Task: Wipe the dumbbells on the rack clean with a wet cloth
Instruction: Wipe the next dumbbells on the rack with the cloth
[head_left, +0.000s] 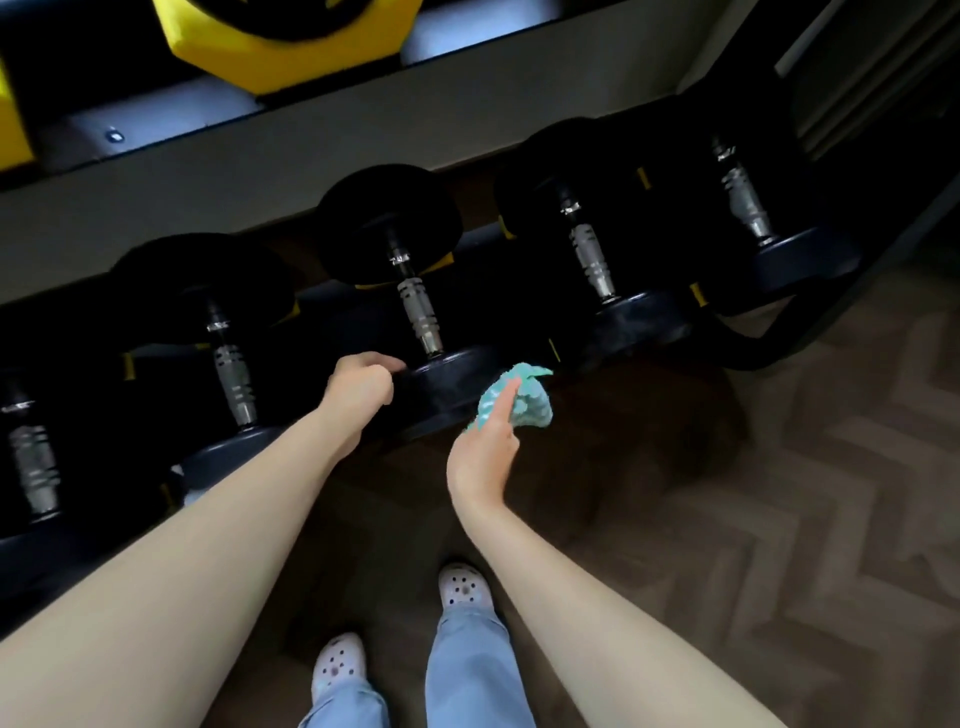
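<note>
Cloth at the near head of the middle dumbbell, on the rack's bottom tier.

The middle dumbbell (418, 312) lies in its cradle, its chrome grip running twelve to six and its black near head toward the person. It looks heavy and rigid, best steadied by the head rim or the knurled grip rather than lifted. The cloth (524, 405), soft, light and bunched, sits at the head's four o'clock. The right hand (483, 457) holds it, one finger straight across the folds, the other fingers hidden. At the head's nine o'clock the left hand (363, 389) grips the rim, fingers (387, 364) curled over it. More dumbbells flank it along the rack (753, 353); wood floor (779, 493) lies below.
</note>
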